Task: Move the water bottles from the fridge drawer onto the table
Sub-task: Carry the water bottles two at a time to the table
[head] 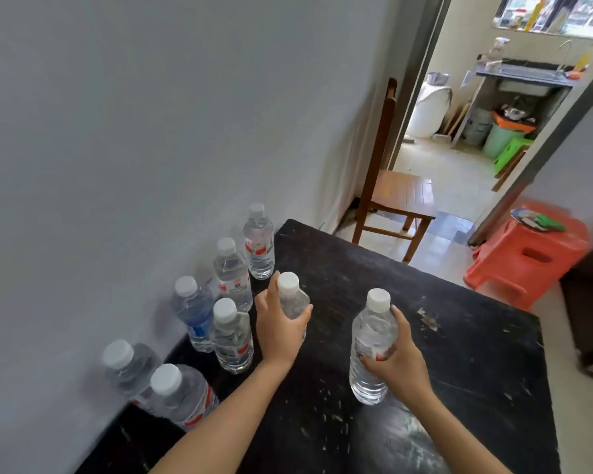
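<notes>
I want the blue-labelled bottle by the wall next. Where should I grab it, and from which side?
Take the blue-labelled bottle at its shoulder, just under the white cap, coming down from above. It stands upright close to the wall, and a red-labelled bottle crowds its table side, so its body is probably hard to reach.

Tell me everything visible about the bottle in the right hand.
The bottle is clear ribbed plastic with a white cap and a pale label showing red. It looks full of water and stands roughly upright, its base at or just above the black table. The right hand grips its label band; nothing else touches it.
</notes>
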